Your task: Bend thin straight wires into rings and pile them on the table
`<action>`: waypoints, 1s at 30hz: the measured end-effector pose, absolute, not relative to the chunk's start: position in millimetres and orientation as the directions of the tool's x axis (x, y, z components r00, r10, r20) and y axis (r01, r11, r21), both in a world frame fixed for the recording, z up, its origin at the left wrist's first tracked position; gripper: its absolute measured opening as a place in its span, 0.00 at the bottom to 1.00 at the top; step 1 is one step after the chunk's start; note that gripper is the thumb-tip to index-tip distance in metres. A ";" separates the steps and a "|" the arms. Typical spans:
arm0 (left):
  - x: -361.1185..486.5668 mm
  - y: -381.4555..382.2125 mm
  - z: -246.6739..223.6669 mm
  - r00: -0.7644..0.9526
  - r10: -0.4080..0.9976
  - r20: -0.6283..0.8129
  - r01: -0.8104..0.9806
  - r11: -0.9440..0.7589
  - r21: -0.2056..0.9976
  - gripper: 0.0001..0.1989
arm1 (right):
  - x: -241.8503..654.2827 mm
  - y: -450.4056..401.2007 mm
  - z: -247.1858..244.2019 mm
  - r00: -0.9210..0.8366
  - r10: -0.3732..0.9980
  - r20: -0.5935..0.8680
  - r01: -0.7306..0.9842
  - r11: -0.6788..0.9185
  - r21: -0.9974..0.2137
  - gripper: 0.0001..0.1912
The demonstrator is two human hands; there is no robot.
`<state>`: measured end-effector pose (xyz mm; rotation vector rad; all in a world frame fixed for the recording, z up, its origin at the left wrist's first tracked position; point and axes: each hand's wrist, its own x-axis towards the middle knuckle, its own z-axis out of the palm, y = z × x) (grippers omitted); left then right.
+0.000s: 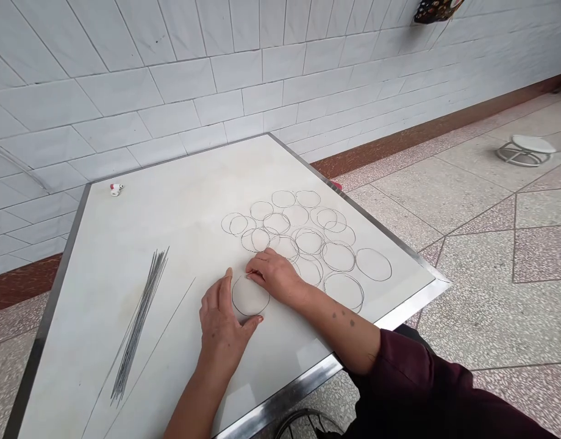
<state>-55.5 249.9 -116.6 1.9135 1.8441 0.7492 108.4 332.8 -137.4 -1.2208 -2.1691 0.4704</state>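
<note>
A thin wire ring (pixel 233 303) lies on the white table between my hands. My left hand (pixel 224 317) is spread around the ring's left and lower sides, its thumb stretched out by the lower edge. At the ring's top, the fingers of my right hand (pixel 271 272) are pressed together on the wire. Beyond and to the right of my right hand lie several overlapping wire rings (pixel 338 256). To the left is a bundle of straight wires (pixel 141 326), and one loose straight wire (pixel 158 339) lies between the bundle and my left hand.
The white table (pixel 180 201) has a metal edge and stands by a tiled wall (pixel 235 73). A small white and red object (pixel 116 189) lies near its far left corner. On the floor at the right is a round stool (pixel 527 150). Something dark hangs at the top right.
</note>
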 end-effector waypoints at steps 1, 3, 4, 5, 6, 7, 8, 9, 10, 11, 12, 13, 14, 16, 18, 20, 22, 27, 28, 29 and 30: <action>-56.6 250.1 -117.4 -0.020 0.994 0.111 0.805 -0.050 0.592 0.46 | 109.1 333.0 -136.8 -0.394 0.860 0.325 0.646 0.511 -0.567 0.02; -58.5 250.6 -118.3 -0.033 0.995 0.099 0.816 -0.031 0.577 0.44 | 111.4 333.3 -134.9 -0.380 0.867 0.322 0.651 0.499 -0.572 0.04; -59.2 250.9 -118.2 -0.027 0.995 0.092 0.816 -0.031 0.577 0.44 | 113.0 333.4 -133.7 -0.372 0.871 0.320 0.656 0.491 -0.574 0.06; -59.6 251.1 -117.9 -0.018 0.996 0.085 0.815 -0.034 0.578 0.44 | 114.8 333.3 -132.5 -0.364 0.875 0.318 0.661 0.484 -0.574 0.07; -59.8 251.3 -117.2 -0.014 0.997 0.081 0.814 -0.035 0.580 0.43 | 116.7 333.1 -131.3 -0.359 0.879 0.315 0.667 0.478 -0.572 0.08; -59.9 251.6 -116.4 -0.014 0.997 0.078 0.812 -0.034 0.582 0.43 | 118.5 332.8 -130.3 -0.357 0.881 0.311 0.673 0.474 -0.568 0.08; -59.9 251.7 -115.5 -0.014 0.997 0.075 0.811 -0.033 0.584 0.43 | 120.2 332.2 -129.5 -0.359 0.882 0.307 0.678 0.472 -0.563 0.08; -59.9 251.8 -114.6 -0.013 0.997 0.072 0.809 -0.032 0.587 0.42 | 121.6 331.5 -129.0 -0.362 0.881 0.303 0.684 0.472 -0.556 0.07; -59.8 251.8 -114.0 -0.011 0.997 0.071 0.806 -0.033 0.591 0.42 | 122.5 330.8 -128.7 -0.367 0.881 0.299 0.689 0.473 -0.548 0.06; -59.8 251.7 -113.7 -0.005 0.998 0.070 0.803 -0.037 0.595 0.42 | 123.0 330.1 -128.6 -0.373 0.880 0.294 0.695 0.475 -0.540 0.05; -59.7 251.6 -113.7 -0.001 0.997 0.071 0.799 -0.042 0.599 0.41 | 123.0 329.4 -128.7 -0.380 0.879 0.289 0.701 0.477 -0.530 0.05; -59.5 251.5 -114.1 0.001 0.997 0.074 0.796 -0.046 0.604 0.41 | 122.8 329.0 -128.9 -0.386 0.878 0.284 0.706 0.480 -0.521 0.04; -59.2 251.4 -114.7 -0.001 0.997 0.080 0.792 -0.048 0.609 0.41 | 122.2 328.8 -129.0 -0.393 0.876 0.279 0.710 0.482 -0.513 0.04; -58.4 251.7 -116.4 -0.018 0.995 0.095 0.786 -0.044 0.617 0.40 | 120.9 329.1 -129.1 -0.403 0.875 0.269 0.719 0.484 -0.499 0.05; -57.5 252.4 -118.0 -0.029 0.994 0.107 0.782 -0.044 0.621 0.40 | 119.8 330.4 -129.0 -0.399 0.878 0.264 0.730 0.478 -0.488 0.04; -56.8 253.1 -119.0 -0.023 0.993 0.114 0.779 -0.054 0.625 0.41 | 119.1 332.2 -129.0 -0.383 0.886 0.261 0.747 0.464 -0.477 0.04; -56.3 253.4 -119.0 -0.014 0.993 0.120 0.773 -0.066 0.632 0.40 | 118.2 333.9 -129.2 -0.373 0.892 0.257 0.762 0.452 -0.464 0.03; -56.0 253.5 -114.0 -0.017 0.994 0.104 0.745 -0.057 0.664 0.39 | 114.2 333.7 -127.6 -0.382 0.888 0.257 0.764 0.460 -0.453 0.07; -56.1 253.6 -112.0 -0.026 0.996 0.085 0.728 -0.040 0.684 0.39 | 113.7 333.0 -126.4 -0.385 0.884 0.263 0.758 0.466 -0.457 0.06; -56.2 253.7 -109.8 -0.043 0.997 0.060 0.702 -0.013 0.712 0.39 | 113.5 332.2 -124.8 -0.389 0.880 0.272 0.749 0.474 -0.463 0.06; -56.3 253.9 -107.4 -0.069 0.997 0.028 0.665 0.026 0.747 0.39 | 113.7 331.5 -123.2 -0.395 0.875 0.281 0.737 0.484 -0.472 0.06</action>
